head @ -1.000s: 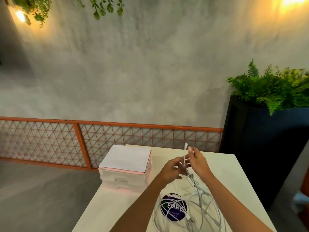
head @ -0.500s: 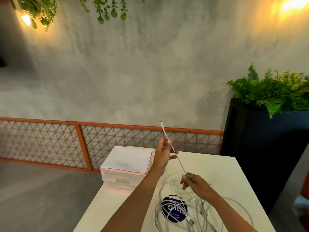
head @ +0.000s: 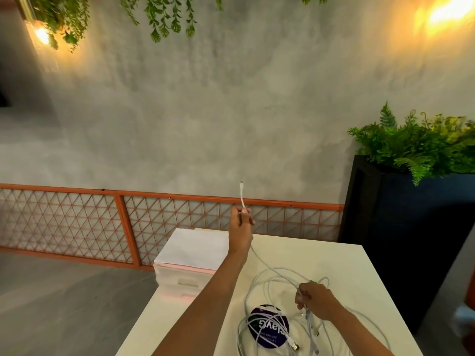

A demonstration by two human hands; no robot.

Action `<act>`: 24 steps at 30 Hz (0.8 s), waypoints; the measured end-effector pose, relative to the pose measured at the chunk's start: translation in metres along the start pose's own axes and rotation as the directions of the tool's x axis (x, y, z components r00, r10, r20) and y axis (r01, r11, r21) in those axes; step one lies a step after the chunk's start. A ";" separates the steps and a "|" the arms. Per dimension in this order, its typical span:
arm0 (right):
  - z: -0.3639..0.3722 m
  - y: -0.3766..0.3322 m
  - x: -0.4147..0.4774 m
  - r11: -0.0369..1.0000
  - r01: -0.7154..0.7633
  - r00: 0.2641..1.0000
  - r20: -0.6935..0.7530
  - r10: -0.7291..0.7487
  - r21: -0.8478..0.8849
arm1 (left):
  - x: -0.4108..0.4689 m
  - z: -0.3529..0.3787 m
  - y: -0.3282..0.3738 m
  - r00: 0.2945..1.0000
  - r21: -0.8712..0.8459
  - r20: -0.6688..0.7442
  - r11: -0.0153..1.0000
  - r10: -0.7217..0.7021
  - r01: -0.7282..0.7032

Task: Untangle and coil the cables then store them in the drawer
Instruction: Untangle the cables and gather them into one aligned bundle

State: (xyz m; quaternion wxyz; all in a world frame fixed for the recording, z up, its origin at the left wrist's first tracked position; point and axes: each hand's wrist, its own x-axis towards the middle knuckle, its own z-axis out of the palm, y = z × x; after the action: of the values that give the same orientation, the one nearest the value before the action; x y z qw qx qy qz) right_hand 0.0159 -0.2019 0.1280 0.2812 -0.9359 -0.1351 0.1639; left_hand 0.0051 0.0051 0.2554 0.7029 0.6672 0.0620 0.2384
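Grey concrete wall and an orange lattice rail stand behind a cream table (head: 347,265). On its near half, toward 6 o'clock, lies a loose tangle of thin white cables (head: 267,281), looped over a round purple disc (head: 270,327), with plugs showing at the bottom edge. The left hand (head: 240,227), raised at 12 o'clock from the tangle, has its fingers curled round one strand, whose plug end sticks up. The right hand (head: 314,300), at 3 o'clock, pinches that strand low by the heap. At 10 o'clock a pale drawer unit (head: 185,281) sits closed, its contents not visible.
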 end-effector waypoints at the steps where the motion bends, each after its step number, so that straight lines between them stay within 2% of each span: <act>1: -0.002 -0.002 0.000 1.000 0.012 1.000 -0.014 -0.012 0.011 | 0.001 -0.001 -0.002 1.000 0.044 0.012 0.999 -0.006 0.005; 11: -0.028 -0.022 0.000 0.988 0.155 0.987 0.030 -0.156 0.027 | -0.008 -0.006 -0.032 0.969 0.372 0.207 0.927 -0.131 0.046; 16: -0.038 -0.035 -0.004 0.978 0.207 0.978 0.020 -0.207 -0.022 | -0.015 0.001 -0.041 0.906 0.492 0.335 0.868 -0.257 0.064; 19: -0.039 -0.035 -0.001 0.979 0.205 0.979 0.021 -0.204 -0.007 | -0.018 0.002 -0.043 0.845 0.494 0.413 0.863 -0.339 0.105; 22: -0.039 -0.035 0.001 0.976 0.209 0.977 0.039 -0.211 0.053 | -0.021 -0.002 -0.043 0.783 0.502 0.508 0.862 -0.360 0.070; 24: -0.040 -0.037 0.000 0.976 0.216 0.975 0.041 -0.217 0.038 | -0.023 -0.003 -0.043 0.776 0.510 0.526 0.859 -0.350 0.042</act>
State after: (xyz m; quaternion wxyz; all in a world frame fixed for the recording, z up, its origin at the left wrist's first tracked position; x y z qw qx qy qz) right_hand 0.0252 -0.1915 0.1809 0.3100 -0.9067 -0.2399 0.1556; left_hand -0.0049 -0.0018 0.2082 0.5236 0.8469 -0.0370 -0.0853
